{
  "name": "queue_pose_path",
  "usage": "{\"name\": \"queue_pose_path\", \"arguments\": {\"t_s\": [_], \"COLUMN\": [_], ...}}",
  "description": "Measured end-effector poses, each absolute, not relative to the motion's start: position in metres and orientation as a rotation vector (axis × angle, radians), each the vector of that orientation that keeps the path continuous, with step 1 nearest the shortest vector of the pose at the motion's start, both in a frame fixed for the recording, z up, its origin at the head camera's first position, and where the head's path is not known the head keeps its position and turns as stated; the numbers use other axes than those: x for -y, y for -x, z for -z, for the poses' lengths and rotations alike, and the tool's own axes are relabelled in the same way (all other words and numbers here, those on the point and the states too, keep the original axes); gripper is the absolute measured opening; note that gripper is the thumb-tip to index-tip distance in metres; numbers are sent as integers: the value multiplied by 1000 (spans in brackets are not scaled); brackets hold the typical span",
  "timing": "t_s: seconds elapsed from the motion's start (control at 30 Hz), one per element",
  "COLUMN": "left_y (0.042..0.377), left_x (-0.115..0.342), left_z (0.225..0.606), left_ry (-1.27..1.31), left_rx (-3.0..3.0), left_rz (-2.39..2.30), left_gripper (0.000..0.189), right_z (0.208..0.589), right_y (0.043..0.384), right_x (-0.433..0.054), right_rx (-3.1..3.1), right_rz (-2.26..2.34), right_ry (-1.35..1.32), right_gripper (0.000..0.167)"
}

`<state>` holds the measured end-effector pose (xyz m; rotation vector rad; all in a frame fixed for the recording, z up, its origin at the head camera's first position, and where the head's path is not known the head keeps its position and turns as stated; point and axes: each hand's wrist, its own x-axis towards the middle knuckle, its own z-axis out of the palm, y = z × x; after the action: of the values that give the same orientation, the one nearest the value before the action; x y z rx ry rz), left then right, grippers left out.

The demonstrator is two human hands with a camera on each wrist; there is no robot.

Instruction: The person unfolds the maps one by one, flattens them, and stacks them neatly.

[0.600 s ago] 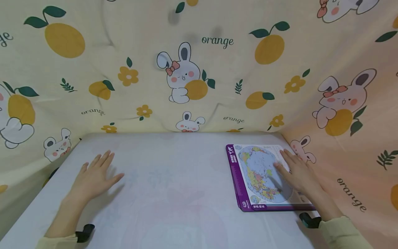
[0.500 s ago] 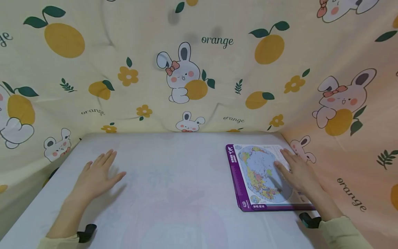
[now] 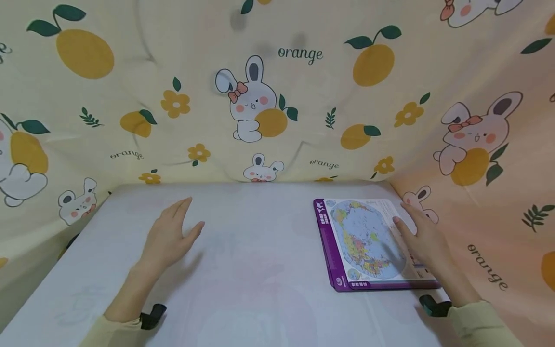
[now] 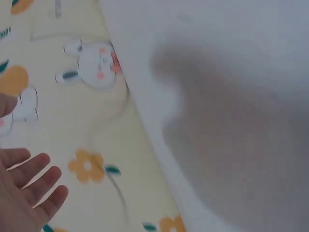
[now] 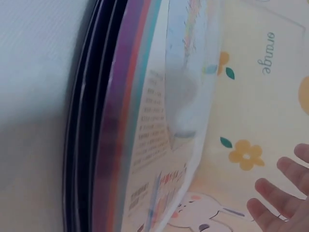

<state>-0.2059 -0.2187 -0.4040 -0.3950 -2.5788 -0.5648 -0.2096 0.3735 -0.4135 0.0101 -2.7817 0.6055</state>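
Observation:
A stack of thin boards (image 3: 331, 260) with purple borders lies at the right of the table; a colourful world map (image 3: 368, 241) is printed on the top one. Several dark layered edges (image 5: 84, 145) of the stack show in the right wrist view. My right hand (image 3: 427, 243) is over the stack's right side, fingers extended and thumb apart, gripping nothing. Over the left half of the table is my left hand (image 3: 166, 238), its fingers extended, its palm bare in the left wrist view, with a shadow on the cloth beside it.
A white cloth covers the table (image 3: 251, 250). Behind and at the sides hangs a cream curtain (image 3: 303, 96) printed with rabbits and oranges, meeting the table's back edge. A black wrist strap (image 3: 152, 316) is on the left wrist, another (image 3: 435, 306) on the right.
My left hand has moved right and a little towards the back of the table. My right hand has shifted slightly right across the map, uncovering more of it. The stack stays in place.

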Motion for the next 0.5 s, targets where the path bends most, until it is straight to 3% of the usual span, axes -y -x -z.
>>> {"name": "queue_pose_path", "arguments": {"t_s": [0.27,0.5], "left_y": [222,235], "left_x": [163,114], "left_z": [405,406], "left_ry": [473,591], "left_rx": [2555,2582], "left_rz": [714,770], "left_gripper": [68,68], "right_z": [417,423], "right_y": [207,207], "right_x": [-389,-404], "right_rx": [2728,2831], "right_rz": [-690,-778], "right_ry": [14,171], "right_gripper": [65,72]}}
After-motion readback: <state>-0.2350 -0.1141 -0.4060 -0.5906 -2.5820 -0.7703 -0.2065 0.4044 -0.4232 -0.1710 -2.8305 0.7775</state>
